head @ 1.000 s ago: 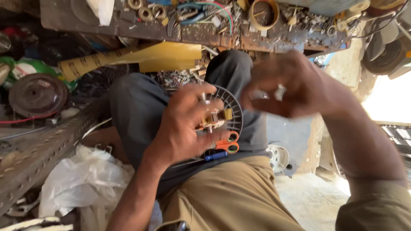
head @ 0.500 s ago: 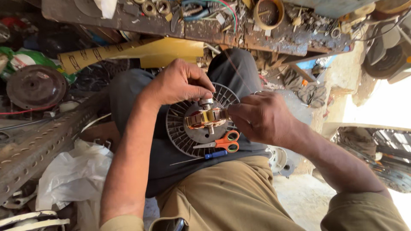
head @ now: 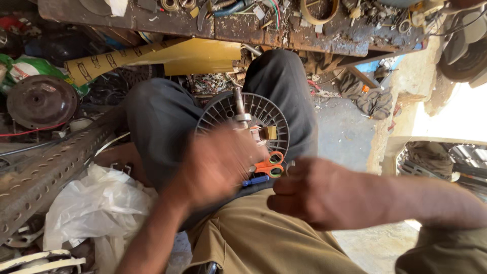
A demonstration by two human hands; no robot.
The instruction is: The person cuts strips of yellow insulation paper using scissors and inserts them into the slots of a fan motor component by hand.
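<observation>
A round grey ribbed fan motor housing (head: 264,114) with a metal shaft (head: 239,106) lies on my lap between my knees. Orange-handled scissors (head: 270,165) and a blue-handled tool (head: 255,180) rest against its lower edge. My left hand (head: 215,170) is blurred with motion and covers the lower left of the housing; whether it grips anything cannot be told. My right hand (head: 319,193) is closed in a loose fist just below and right of the scissors, and its fingertips seem to pinch something small that I cannot make out.
A rusty workbench edge (head: 228,28) littered with wires and small parts runs along the top. A yellow panel (head: 167,58) lies under it. A perforated metal angle bar (head: 45,172), a white plastic bag (head: 96,203) and a dark round disc (head: 40,101) sit at left.
Both hands have come off the top of the housing and dropped toward me; the shaft and motor centre are now uncovered. My left hand is moving fast.
</observation>
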